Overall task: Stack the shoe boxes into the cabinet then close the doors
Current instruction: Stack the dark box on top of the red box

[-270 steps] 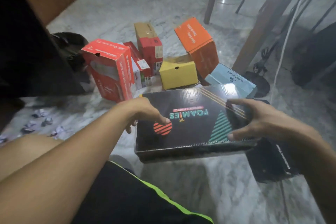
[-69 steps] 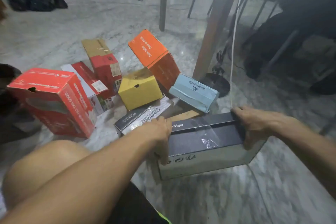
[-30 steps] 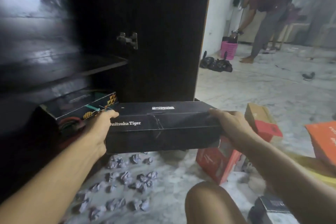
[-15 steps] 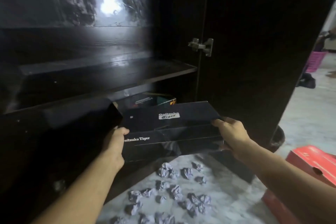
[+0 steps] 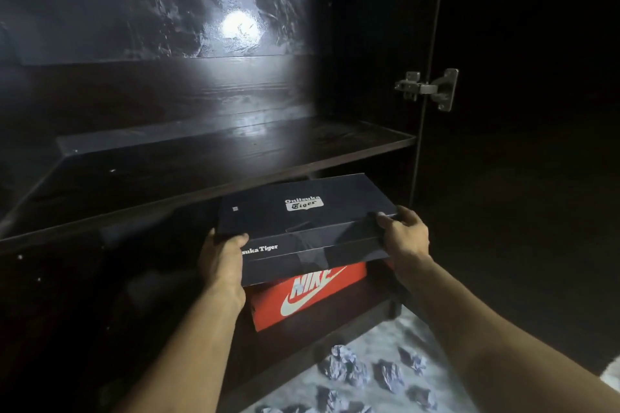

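I hold a dark navy Onitsuka Tiger shoe box (image 5: 302, 225) at the mouth of the cabinet's lower compartment. My left hand (image 5: 223, 265) grips its left end and my right hand (image 5: 404, 236) grips its right end. The box sits just above a red Nike shoe box (image 5: 308, 295) that lies on the cabinet floor; whether the two touch I cannot tell. The dark wooden cabinet (image 5: 235, 157) has a bare middle shelf right above the box. Its right door (image 5: 520, 144) stands open on a metal hinge (image 5: 427, 89).
Several crumpled paper balls (image 5: 349, 369) lie on the marble floor in front of the cabinet, under my right forearm. A bright light spot (image 5: 240, 25) reflects off the cabinet's back panel. The cabinet's lower left part is too dark to read.
The navy box has moved forward into the lower compartment, over the red Nike box that has come into view. My view has shifted closer to the cabinet.
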